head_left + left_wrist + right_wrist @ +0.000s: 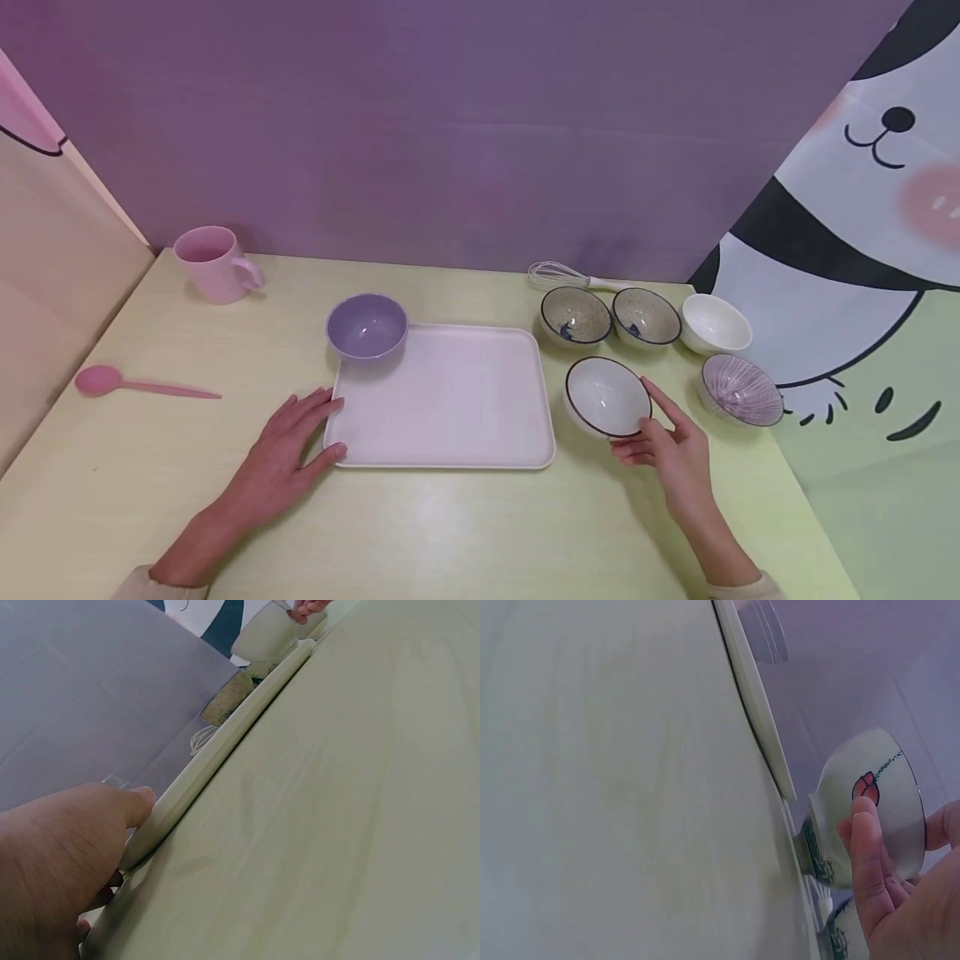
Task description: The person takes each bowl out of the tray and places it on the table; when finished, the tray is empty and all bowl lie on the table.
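Note:
My right hand (pixel 678 458) holds a white bowl with a thin dark rim (pixel 606 398) by its right side. Thumb and fingers grip its wall, and the bowl (pixel 877 761) looks raised off the table in the right wrist view, showing a red flower on its outside. My left hand (pixel 281 458) touches the left edge of a white rectangular tray (pixel 457 408), fingers extended and thumb by the near corner. In the left wrist view that thumb (pixel 139 806) lies against the tray's rim (pixel 217 754). A purple bowl (pixel 367 329) sits on the tray's far left corner.
Two speckled bowls (pixel 576 321), a plain white bowl (pixel 715 325) and a purple-streaked bowl (pixel 741 390) stand at the right. Behind them lies a whisk (pixel 570 277). At the left are a pink mug (pixel 217 267) and a pink spoon (pixel 142 385). A purple wall (pixel 450 133) backs the table.

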